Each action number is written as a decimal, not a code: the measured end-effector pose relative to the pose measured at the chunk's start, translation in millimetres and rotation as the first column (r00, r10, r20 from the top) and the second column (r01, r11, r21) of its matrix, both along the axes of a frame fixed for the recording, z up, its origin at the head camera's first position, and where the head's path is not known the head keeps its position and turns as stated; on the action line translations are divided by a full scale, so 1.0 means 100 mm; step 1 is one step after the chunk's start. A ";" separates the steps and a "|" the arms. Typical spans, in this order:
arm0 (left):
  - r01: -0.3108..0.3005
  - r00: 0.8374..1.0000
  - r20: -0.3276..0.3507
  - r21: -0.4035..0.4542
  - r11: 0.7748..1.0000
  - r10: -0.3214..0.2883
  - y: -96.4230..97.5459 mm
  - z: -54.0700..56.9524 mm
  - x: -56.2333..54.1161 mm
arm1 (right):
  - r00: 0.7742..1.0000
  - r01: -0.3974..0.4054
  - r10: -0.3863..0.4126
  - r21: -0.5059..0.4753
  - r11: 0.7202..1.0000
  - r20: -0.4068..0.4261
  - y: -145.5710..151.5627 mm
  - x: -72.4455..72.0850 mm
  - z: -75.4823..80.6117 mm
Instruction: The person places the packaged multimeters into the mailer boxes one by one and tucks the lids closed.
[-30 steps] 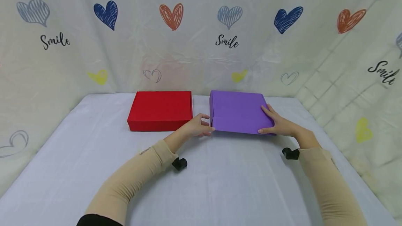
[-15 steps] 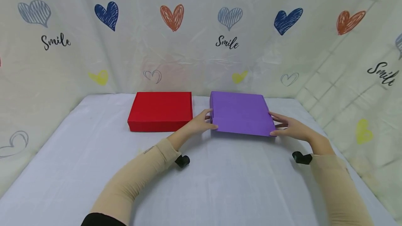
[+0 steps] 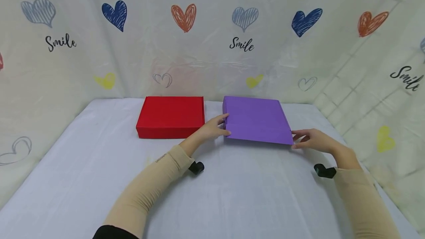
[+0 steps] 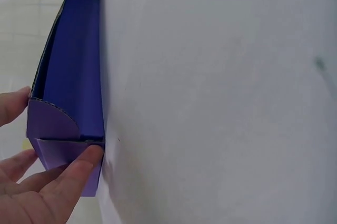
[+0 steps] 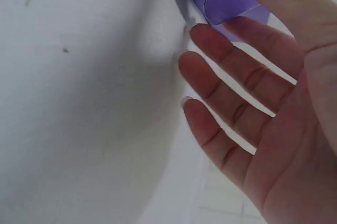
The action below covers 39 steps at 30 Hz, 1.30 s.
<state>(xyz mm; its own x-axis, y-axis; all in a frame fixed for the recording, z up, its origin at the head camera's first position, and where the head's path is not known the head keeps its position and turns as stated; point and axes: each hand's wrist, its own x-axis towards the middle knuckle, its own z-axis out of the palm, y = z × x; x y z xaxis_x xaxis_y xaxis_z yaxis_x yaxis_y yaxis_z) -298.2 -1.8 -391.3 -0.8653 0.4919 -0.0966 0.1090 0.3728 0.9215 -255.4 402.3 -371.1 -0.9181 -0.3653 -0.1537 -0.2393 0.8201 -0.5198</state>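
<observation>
A flat purple box lies at the back of the white table, its lid raised a little at the front. The left wrist view shows the gap under the purple lid and its rounded side flap. My left hand holds the box's left front corner, thumb on the lid edge and fingers against the front flap. At the right front corner is my right hand, fingers straight and spread, thumb over a purple flap.
A shut red box of the same size lies just left of the purple one. The table carries a white cloth. A sheet with hearts walls in the back and both sides.
My right hand slid off the lid's top to its right front corner. My left hand shifted up onto the left corner. The lid's front edge has lifted slightly.
</observation>
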 end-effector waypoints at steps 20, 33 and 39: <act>0.017 0.999 0.046 0.044 0.999 -0.019 -0.05 0.00 -0.01 | 0.997 0.072 -0.070 -0.061 0.995 0.038 0.03 0.08 -0.01; 0.026 0.999 0.037 0.042 0.999 -0.027 -0.05 -0.02 -0.02 | 0.984 0.113 -0.088 -0.160 0.981 0.158 0.12 0.09 -0.05; 0.015 0.999 0.049 0.051 0.999 -0.018 -0.06 -0.02 -0.01 | 0.985 0.102 -0.075 -0.169 0.980 0.156 0.10 0.09 -0.04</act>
